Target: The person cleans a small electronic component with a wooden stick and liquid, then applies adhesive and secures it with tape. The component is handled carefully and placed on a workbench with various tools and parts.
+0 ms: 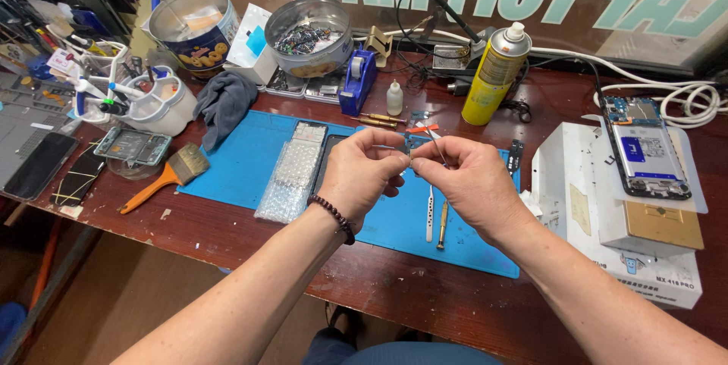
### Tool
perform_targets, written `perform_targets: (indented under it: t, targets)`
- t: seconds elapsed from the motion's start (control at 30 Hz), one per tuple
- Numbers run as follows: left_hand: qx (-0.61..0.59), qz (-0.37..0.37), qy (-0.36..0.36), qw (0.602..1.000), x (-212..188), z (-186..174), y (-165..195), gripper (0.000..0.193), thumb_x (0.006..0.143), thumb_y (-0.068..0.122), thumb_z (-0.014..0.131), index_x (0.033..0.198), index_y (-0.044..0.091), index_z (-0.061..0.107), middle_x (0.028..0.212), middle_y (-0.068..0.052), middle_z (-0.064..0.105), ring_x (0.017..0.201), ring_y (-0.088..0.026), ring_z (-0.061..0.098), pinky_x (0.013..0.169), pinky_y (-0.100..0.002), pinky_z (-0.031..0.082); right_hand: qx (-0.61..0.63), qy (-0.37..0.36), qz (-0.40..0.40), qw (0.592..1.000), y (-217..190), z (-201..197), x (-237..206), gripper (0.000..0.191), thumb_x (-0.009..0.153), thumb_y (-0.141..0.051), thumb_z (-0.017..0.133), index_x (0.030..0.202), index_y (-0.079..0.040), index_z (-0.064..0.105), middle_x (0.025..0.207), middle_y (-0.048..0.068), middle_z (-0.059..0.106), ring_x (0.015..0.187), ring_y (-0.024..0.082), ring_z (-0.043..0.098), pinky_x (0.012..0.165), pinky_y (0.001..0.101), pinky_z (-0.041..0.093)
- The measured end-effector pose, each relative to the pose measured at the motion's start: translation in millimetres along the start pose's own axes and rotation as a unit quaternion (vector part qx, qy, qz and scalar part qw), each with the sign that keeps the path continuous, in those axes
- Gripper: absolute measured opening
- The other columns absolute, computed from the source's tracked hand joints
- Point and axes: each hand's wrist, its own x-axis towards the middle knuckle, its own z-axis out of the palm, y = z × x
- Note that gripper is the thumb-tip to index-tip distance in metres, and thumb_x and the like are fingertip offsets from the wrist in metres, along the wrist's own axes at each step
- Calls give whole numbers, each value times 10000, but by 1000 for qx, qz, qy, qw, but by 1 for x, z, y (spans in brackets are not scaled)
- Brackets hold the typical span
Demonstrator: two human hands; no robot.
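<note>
Both hands are up over the blue rubber work mat (250, 160): the left hand (362, 172) and right hand (469, 183) meet fingertip to fingertip, pinching a tiny dark part (408, 151) between them. The opened black phone (322, 156) lies on the mat, tweezers (430, 213) and brass-handled screwdriver (442, 225) set down. Judging by this, assembly remains unfinished.

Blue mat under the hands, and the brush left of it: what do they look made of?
The blue mat looks like matte silicone or rubber: it lies flat, without glare, edges soft. The brush seems to have an orange plastic handle, smooth and slightly glossy, and pale natural-looking bristles; the band between them is too small to judge.
</note>
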Motion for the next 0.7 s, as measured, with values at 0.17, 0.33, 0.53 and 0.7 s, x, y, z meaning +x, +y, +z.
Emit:
perform_targets:
  t: [0.17, 0.33, 0.53, 0.7]
  targets:
    - [4, -9, -24, 1000, 3, -5, -6, 317, 820, 36, 721, 1132, -3, 679, 871, -68, 731, 648, -126, 671, 536, -278, 552, -85, 30, 1, 996, -5, 6, -6, 179, 878, -166, 734, 985, -31, 779, 865, 15, 782, 776, 53, 666, 682, 225, 535]
    - [18, -15, -76, 997, 6, -4, -5, 312, 811, 38, 727, 1116, -10, 682, 863, -63, 723, 648, -129, 667, 538, -283, 557, -144, 104, -12, 984, -2, 13, -22, 166, 871, -168, 739, 974, -46, 786, 822, -8, 775, 703, 32, 638, 621, 215, 516]
    - [32, -48, -150, 987, 4, 29, -13, 270, 826, 91, 756, 1068, 7, 671, 872, -69, 718, 664, -133, 678, 548, -302, 562, -147, 260, -5, 954, 25, -33, -63, 176, 865, -170, 758, 993, -54, 787, 833, -19, 743, 661, 31, 592, 571, 216, 484]
    - [-12, -114, -235, 965, 0, 74, -23, 220, 835, 59, 718, 1044, 6, 671, 877, -85, 710, 664, -185, 682, 564, -322, 571, -203, 436, 90, 872, 41, -116, -119, 164, 889, -152, 755, 1014, -49, 783, 846, 18, 736, 734, 63, 635, 653, 246, 506]
